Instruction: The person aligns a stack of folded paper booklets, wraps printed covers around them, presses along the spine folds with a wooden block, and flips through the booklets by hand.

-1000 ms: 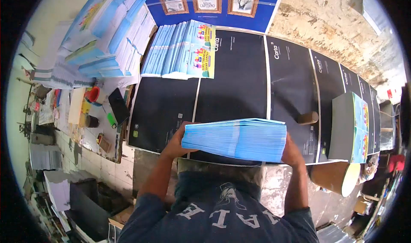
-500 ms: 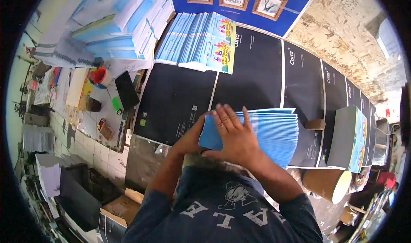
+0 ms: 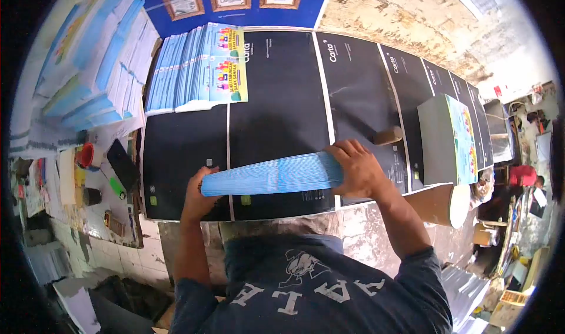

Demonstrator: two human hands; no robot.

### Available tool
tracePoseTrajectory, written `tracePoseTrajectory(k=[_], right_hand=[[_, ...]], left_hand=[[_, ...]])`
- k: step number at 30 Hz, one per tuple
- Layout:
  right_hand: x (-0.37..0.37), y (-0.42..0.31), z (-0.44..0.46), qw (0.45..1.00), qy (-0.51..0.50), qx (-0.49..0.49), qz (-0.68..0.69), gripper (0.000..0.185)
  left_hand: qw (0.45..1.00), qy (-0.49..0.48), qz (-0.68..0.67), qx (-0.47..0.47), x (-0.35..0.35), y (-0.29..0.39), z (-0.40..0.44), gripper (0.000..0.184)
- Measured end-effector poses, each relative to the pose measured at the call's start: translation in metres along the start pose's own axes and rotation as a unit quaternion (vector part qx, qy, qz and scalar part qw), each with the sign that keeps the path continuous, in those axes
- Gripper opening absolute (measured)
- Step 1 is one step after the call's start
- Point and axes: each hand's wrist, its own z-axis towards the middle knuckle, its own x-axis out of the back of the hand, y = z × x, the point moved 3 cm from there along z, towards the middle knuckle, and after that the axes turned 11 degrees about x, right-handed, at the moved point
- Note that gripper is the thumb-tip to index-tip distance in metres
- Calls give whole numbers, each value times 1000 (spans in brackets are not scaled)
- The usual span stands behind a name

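A thick stack of blue booklets (image 3: 271,174) lies lengthwise between my hands over the black tabletop (image 3: 282,116), near its front edge. My left hand (image 3: 202,194) grips the stack's left end, its fingers mostly hidden behind it. Around the right end is my right hand (image 3: 358,168), fingers over the top corner. Fanned booklets with yellow and blue covers (image 3: 197,69) rest at the table's back left. On the right side stands a grey-white block of booklets (image 3: 444,140) with colourful covers.
A wooden cylinder (image 3: 388,136) lies right of my right hand. Tall paper piles (image 3: 100,57) fill the back left. A phone (image 3: 122,162), a red cup (image 3: 85,155) and a green item (image 3: 117,187) sit on the side table. A brown drum (image 3: 438,204) stands below the right edge.
My right hand has left the top of the stack and now holds its right end. The stack is levelled between both hands. The camera view has shifted.
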Motion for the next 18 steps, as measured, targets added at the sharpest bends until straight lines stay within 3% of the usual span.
tracePoseTrajectory(k=[2,3,4,5,6,7,8,9,10,12,14,15,17,18], right_hand=[[1,12,-13,975,77,-48,204,77],[-18,27,-21,934,128,-15,332,88],[-43,30,-26,932,133,-17,337,88],[-66,32,-33,875,208,-16,437,93],[-81,39,-35,803,280,-10,526,98],[-89,40,-31,818,254,-6,516,104],[-99,34,-29,813,261,-8,520,104],[-106,24,-23,746,289,-24,599,104],[-96,15,-22,732,310,-12,607,104],[-89,14,-19,712,337,0,617,105],[-105,18,-29,722,297,-25,625,104],[-101,15,-29,714,325,21,620,103],[-98,10,-37,711,332,20,620,102],[-95,4,-38,712,333,23,618,100]], left_hand=[[1000,-3,-12,-26,8,-6,5,38],[999,-16,-35,27,10,-9,5,44],[995,-28,-56,82,10,-11,3,51],[995,-31,-50,81,7,-8,0,51],[995,-19,-77,55,2,-2,-2,64],[994,-9,-103,29,-2,4,-2,78],[995,-14,-94,29,-7,3,1,78],[989,-31,-140,21,-14,-3,4,91],[981,-48,-186,20,-19,-2,2,105],[985,-46,-169,9,-25,15,-3,109],[987,-48,-155,7,-27,18,-18,115],[991,-13,-125,47,-27,12,-20,114],[992,15,-87,95,-29,2,-26,113],[984,42,-151,80,-34,3,-29,111]])
